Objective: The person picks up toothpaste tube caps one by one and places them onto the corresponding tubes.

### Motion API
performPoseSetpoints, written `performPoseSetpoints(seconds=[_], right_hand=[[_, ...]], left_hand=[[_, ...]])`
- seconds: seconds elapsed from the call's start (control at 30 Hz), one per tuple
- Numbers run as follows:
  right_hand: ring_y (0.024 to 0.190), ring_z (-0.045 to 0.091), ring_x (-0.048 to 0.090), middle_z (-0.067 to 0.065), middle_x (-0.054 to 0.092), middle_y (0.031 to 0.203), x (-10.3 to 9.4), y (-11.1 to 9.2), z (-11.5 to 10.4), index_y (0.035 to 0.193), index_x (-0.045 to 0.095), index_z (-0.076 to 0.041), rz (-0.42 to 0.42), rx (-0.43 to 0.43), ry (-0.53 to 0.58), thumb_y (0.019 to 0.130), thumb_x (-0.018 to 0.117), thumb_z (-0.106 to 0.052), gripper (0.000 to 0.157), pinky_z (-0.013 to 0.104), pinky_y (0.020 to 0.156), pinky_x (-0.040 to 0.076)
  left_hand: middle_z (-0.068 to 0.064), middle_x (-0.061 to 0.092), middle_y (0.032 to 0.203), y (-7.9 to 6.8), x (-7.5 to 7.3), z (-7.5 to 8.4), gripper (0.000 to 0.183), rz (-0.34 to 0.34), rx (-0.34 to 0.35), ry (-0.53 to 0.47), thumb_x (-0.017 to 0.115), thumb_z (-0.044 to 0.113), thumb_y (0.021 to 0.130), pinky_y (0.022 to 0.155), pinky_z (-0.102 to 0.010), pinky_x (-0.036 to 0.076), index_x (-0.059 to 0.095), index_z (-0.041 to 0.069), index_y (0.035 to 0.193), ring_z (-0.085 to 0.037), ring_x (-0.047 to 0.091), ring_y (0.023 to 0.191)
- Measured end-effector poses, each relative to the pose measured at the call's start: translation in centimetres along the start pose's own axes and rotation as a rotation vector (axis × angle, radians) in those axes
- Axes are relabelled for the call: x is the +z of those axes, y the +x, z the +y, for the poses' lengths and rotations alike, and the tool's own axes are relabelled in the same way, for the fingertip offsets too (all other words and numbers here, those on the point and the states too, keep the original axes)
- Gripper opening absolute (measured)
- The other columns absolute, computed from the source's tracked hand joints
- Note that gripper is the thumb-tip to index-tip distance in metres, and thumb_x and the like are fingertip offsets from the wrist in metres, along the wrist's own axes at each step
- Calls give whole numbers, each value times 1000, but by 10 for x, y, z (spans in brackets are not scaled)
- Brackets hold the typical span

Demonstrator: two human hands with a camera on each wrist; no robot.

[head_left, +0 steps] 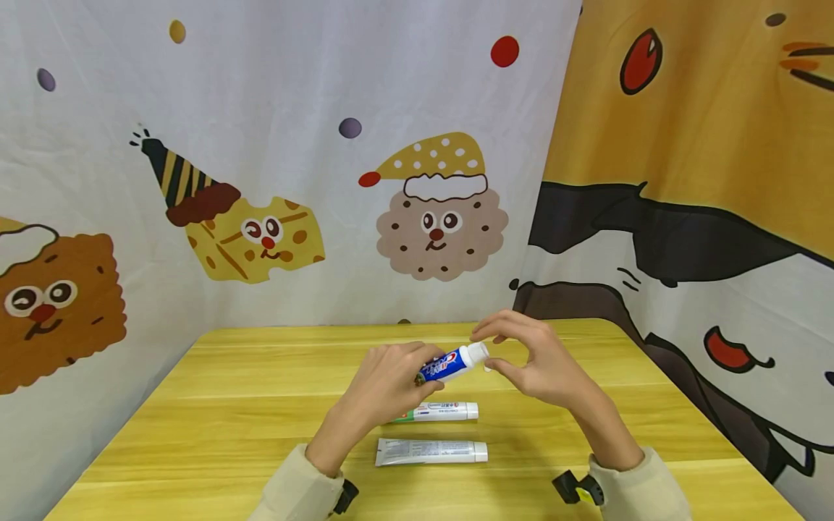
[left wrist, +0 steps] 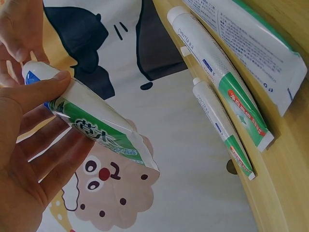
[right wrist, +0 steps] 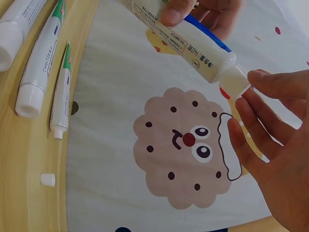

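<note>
My left hand (head_left: 391, 373) grips a toothpaste tube (head_left: 449, 365) above the table, thumb on one side and fingers under it. It is white, blue and green, and its white cap (right wrist: 235, 82) points up and right in the head view. My right hand (head_left: 544, 354) is at the capped end, thumb and fingers spread loosely around it, with fingertips (right wrist: 256, 76) right at the cap's edge. A white-and-green tube (head_left: 443, 412) and a larger white tube (head_left: 430, 451) lie below on the table. In the head view the left hand covers part of the white-and-green one.
A small, thin white-and-green tube (right wrist: 61, 96) lies beyond the other two. Near its nozzle a small white cap (right wrist: 47, 180) sits on the wooden table (head_left: 260, 420). Cartoon-printed cloth (head_left: 293, 94) hangs behind the table and along its sides.
</note>
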State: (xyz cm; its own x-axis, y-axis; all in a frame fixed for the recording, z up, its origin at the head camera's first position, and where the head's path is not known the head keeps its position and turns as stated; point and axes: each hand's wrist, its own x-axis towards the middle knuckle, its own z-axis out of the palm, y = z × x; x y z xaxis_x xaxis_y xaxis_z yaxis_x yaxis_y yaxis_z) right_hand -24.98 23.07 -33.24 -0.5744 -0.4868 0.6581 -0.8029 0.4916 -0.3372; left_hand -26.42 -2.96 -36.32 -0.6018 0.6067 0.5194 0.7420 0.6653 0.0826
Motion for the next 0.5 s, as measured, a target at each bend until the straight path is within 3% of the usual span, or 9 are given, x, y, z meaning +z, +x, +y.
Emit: performPoseSetpoints(seconds=[0.23, 0.5], right_hand=[[102, 12, 65, -4, 72, 111, 0, -1, 1, 106, 74, -17, -2, -2, 4, 78, 79, 13, 42, 26, 84, 56], [89, 8, 67, -8, 74, 103, 3, 0, 4, 105, 75, -18, 2, 25, -21, 90, 75, -2, 22, 29, 77, 59]], left_hand=[[4, 79, 103, 0, 0, 0, 41, 16, 7, 17, 84, 39, 86, 58, -15, 47, 73, 19, 120, -6, 69, 70], [4, 79, 104, -1, 1, -1, 42, 14, 7, 15, 84, 39, 85, 59, -16, 48, 73, 19, 120, -7, 70, 72]])
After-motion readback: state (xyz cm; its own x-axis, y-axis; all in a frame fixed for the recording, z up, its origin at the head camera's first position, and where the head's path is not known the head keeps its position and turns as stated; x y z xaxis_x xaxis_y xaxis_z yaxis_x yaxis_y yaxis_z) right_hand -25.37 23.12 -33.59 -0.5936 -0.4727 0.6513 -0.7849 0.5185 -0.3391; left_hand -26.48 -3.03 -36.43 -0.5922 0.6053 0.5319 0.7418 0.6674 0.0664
